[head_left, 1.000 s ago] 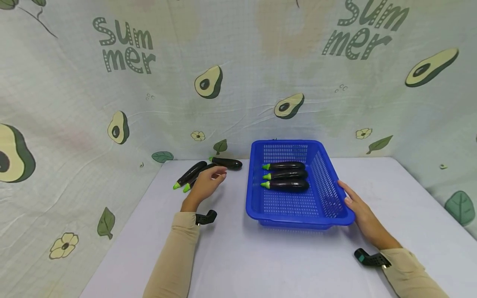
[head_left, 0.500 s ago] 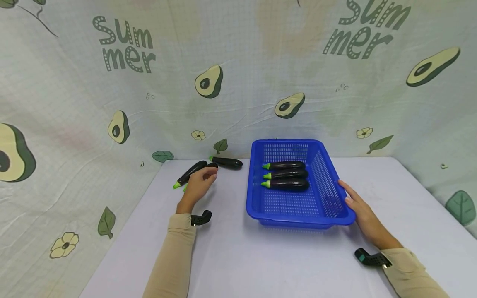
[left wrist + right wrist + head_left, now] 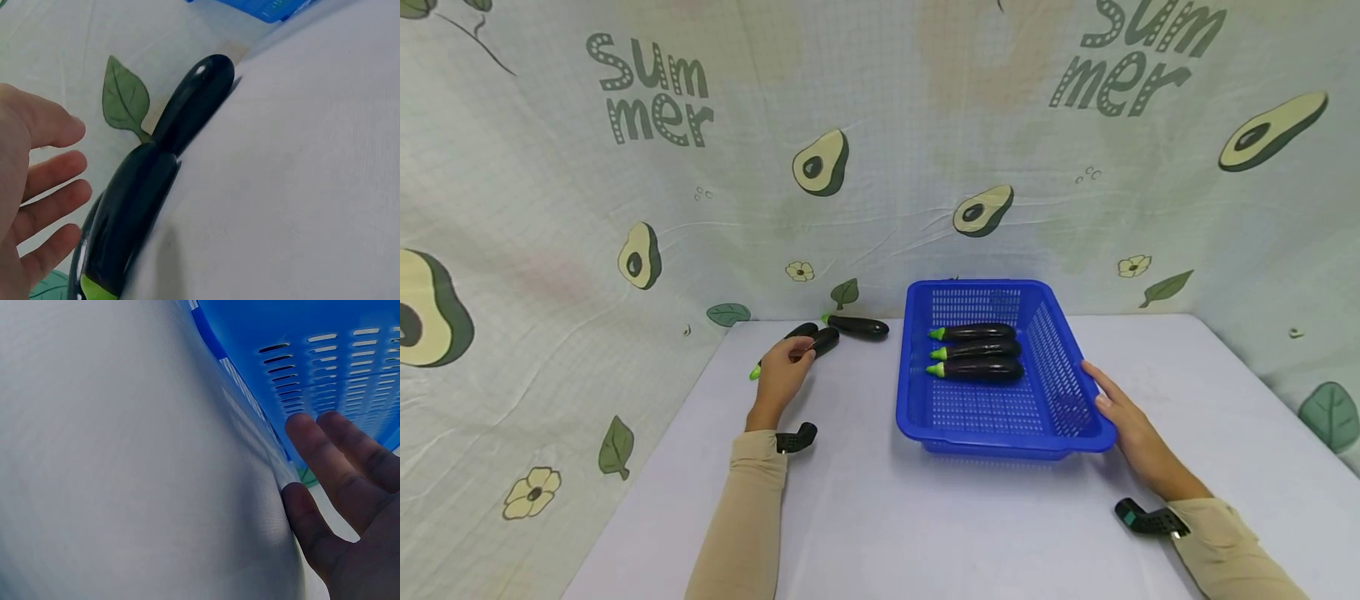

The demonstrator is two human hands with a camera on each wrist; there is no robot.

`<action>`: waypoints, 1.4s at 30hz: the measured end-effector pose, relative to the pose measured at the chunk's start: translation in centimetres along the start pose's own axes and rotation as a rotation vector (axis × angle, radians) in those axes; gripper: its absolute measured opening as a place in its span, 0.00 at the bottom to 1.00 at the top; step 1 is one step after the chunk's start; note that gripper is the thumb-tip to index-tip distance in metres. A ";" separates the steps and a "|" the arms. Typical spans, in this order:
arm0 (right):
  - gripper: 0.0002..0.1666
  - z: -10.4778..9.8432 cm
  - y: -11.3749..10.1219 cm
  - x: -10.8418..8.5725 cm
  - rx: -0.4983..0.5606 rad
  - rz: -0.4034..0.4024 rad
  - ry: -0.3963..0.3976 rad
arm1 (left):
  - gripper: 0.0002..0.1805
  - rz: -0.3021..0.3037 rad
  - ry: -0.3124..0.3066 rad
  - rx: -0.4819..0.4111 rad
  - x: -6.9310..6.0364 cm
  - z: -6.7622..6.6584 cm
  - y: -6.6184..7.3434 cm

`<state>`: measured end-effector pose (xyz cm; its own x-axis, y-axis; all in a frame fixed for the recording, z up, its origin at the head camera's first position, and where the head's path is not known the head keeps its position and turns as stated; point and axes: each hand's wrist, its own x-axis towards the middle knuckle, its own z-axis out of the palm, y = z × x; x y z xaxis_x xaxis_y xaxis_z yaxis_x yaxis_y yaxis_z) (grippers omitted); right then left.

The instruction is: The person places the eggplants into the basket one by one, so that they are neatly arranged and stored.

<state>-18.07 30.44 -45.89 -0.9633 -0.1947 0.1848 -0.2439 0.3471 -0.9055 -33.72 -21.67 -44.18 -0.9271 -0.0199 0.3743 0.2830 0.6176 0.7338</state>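
Note:
My left hand (image 3: pixel 782 375) reaches over two dark eggplants lying side by side at the back left, the near eggplant (image 3: pixel 826 340) and the outer eggplant (image 3: pixel 801 330). In the left wrist view its fingers (image 3: pixel 56 175) are loosely bent and apart from the eggplants. A third eggplant (image 3: pixel 862 328) lies just behind, its end towards the basket. On the right, my right hand (image 3: pixel 1138 433) touches the rim of a blue plastic basket (image 3: pixel 985 446). Its thumb and index finger are at the rim, while extended fingers (image 3: pixel 350 469) meet the slotted outer wall.
Inside the basket are three eggplants (image 3: pixel 977 369) in a row, their green stems pointing left. A white cloth (image 3: pixel 865 517) covers the table. A printed curtain (image 3: pixel 880 167) rises along its back edge.
My left hand has moved left and slightly towards me, over the two eggplants, exposing more of the near one's rounded end. The right hand and the basket have stayed put.

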 end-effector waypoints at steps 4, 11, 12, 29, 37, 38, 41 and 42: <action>0.33 0.0 -0.1 -0.1 0.002 -0.002 0.002 | 0.15 0.007 0.024 0.100 0.2 0.0 -0.4; 0.33 0.0 -0.2 0.0 0.000 0.012 -0.003 | 0.17 0.004 0.067 0.265 0.2 0.2 -1.2; 0.33 0.0 -0.2 0.0 0.000 0.011 -0.002 | 0.17 0.004 0.070 0.277 0.2 0.2 -1.3; 0.33 0.1 -0.2 0.0 0.016 0.002 0.006 | 0.21 0.009 0.056 0.379 -0.5 0.1 -2.2; 0.32 0.1 -0.2 0.0 -0.011 -0.007 0.012 | 0.23 -0.020 0.031 0.383 -0.5 0.3 -2.7; 0.32 0.1 -0.2 -0.1 -0.014 -0.014 0.009 | 0.23 -0.021 0.028 0.381 -0.5 0.3 -2.7; 0.32 0.1 0.0 0.0 -0.014 -0.018 0.006 | 0.24 -0.030 0.022 0.375 -0.5 0.4 -2.7; 0.32 0.1 0.0 0.0 -0.014 -0.016 0.004 | 0.24 -0.033 0.022 0.374 -0.5 0.4 -2.8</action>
<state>-18.02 30.37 -45.92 -0.9597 -0.1968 0.2008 -0.2608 0.3564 -0.8972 -34.14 -23.06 -46.64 -0.9277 -0.0589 0.3687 0.1400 0.8605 0.4898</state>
